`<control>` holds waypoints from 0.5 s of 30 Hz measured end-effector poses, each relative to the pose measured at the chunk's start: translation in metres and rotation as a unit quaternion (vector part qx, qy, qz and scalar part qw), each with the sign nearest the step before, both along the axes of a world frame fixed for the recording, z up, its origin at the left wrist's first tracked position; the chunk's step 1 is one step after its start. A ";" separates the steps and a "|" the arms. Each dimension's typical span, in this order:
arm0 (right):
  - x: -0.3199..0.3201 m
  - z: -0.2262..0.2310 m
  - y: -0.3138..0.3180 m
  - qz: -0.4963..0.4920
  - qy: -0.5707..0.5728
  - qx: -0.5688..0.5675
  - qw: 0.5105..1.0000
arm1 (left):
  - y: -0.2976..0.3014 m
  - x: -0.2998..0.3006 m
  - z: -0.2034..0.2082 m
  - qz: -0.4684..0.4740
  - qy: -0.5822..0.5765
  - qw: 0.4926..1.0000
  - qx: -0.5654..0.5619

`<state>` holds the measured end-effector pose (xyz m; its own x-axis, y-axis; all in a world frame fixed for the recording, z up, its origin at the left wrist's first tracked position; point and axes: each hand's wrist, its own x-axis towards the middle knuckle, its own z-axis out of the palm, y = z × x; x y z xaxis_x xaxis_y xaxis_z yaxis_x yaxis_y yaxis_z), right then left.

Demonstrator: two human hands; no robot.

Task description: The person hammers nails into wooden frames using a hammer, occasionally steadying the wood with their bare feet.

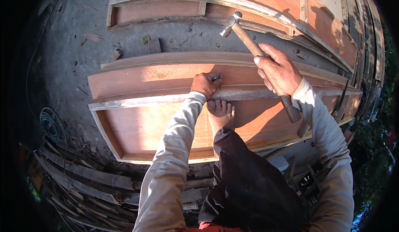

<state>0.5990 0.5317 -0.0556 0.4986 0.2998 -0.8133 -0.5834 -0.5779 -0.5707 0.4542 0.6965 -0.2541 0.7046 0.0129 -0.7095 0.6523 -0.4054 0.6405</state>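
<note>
My right hand (279,69) is wrapped round the wooden handle of a ball-peen hammer (246,37), its steel head raised up and to the left over the work. My left hand (204,85) is closed on a small, thin metal piece (218,77), too small to tell whether it is a nail. This hand rests at the wooden rail (245,92) of a reddish plywood panel frame (141,124). My bare foot (220,112) presses on the panel just below the rail. Sawdust (166,72) lies on the plywood strip left of my left hand.
A second framed plywood panel (166,8) lies beyond, on the concrete floor (75,44). Wooden planks (87,176) are piled at lower left, near a coiled hose (50,124). A dark blade-like tool (343,94) stands at the panel's right end. Small wood offcuts (154,45) lie between the panels.
</note>
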 end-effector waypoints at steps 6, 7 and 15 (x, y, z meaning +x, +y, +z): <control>-0.006 -0.030 -0.015 0.143 0.069 -0.055 0.986 | -0.011 0.004 0.005 0.000 -0.027 1.000 -0.011; -0.002 -0.037 -0.016 0.181 0.104 -0.060 0.976 | -0.012 0.004 0.005 -0.006 -0.030 1.000 0.000; 0.028 -0.018 0.002 -0.071 -0.093 0.048 0.992 | -0.011 0.002 -0.003 -0.031 -0.059 0.998 0.016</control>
